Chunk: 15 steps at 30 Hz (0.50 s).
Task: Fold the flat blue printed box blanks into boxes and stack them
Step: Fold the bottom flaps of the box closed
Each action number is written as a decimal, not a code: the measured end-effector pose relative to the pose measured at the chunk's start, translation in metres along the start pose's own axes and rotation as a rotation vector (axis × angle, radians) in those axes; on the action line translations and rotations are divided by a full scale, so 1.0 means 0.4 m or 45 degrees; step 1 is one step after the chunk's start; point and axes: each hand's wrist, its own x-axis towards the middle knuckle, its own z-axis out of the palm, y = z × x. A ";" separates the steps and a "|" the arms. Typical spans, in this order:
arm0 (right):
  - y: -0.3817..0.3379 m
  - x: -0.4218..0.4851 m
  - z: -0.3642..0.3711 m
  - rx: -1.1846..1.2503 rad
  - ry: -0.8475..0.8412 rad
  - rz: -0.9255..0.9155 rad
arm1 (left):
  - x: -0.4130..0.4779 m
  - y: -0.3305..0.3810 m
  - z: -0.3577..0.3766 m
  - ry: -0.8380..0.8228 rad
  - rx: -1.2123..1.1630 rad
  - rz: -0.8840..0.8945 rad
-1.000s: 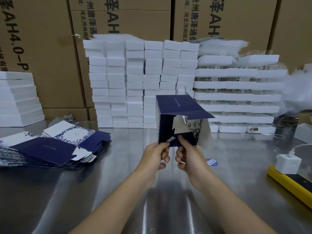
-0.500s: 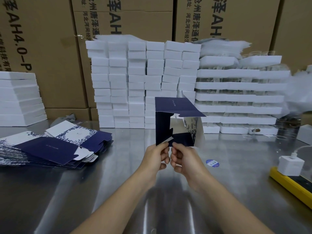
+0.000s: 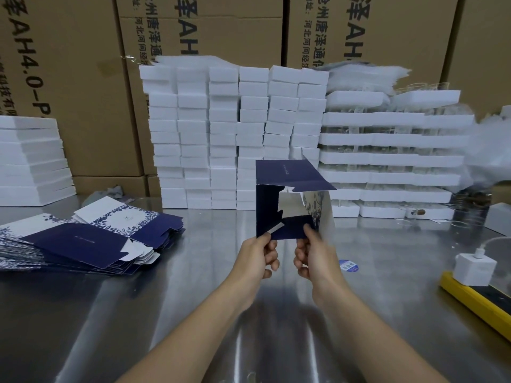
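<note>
A partly opened dark blue box [image 3: 287, 175] is held upright above the steel table [image 3: 193, 286], its open end facing me with the bottom flaps half folded inward. My left hand [image 3: 255, 257] pinches its lower left corner. My right hand [image 3: 312, 255] pinches the lower flap, thumb on the flap's inner face. A pile of flat blue and white printed blanks [image 3: 83, 239] lies on the table to the left.
Stacks of white foam blocks [image 3: 221, 139] and foam trays [image 3: 387, 161] stand behind the box, more foam [image 3: 30, 161] at far left, brown cartons behind. A yellow power strip [image 3: 475, 299] with a white charger [image 3: 474, 269] lies at right. A blue sticker [image 3: 348, 265] is on the table.
The box has swung a little, its top panel flatter and the bottom flaps folded further in. Both hands kept their grip at its lower edge.
</note>
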 end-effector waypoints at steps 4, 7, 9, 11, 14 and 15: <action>0.006 0.005 -0.004 0.014 0.035 -0.047 | -0.001 0.004 0.001 0.023 -0.032 -0.061; 0.010 0.011 -0.006 0.017 0.046 -0.046 | 0.001 0.005 -0.002 0.031 -0.045 -0.053; 0.008 0.014 -0.006 0.017 0.041 -0.028 | 0.004 0.005 -0.005 0.024 -0.048 -0.037; 0.007 0.015 -0.007 0.020 -0.009 -0.019 | 0.004 0.005 -0.007 0.009 -0.070 -0.044; 0.012 0.008 0.000 -0.084 -0.201 -0.042 | 0.006 0.001 -0.008 -0.045 -0.098 -0.063; 0.016 0.006 0.001 -0.136 -0.231 -0.066 | 0.004 0.000 -0.008 -0.052 -0.101 -0.076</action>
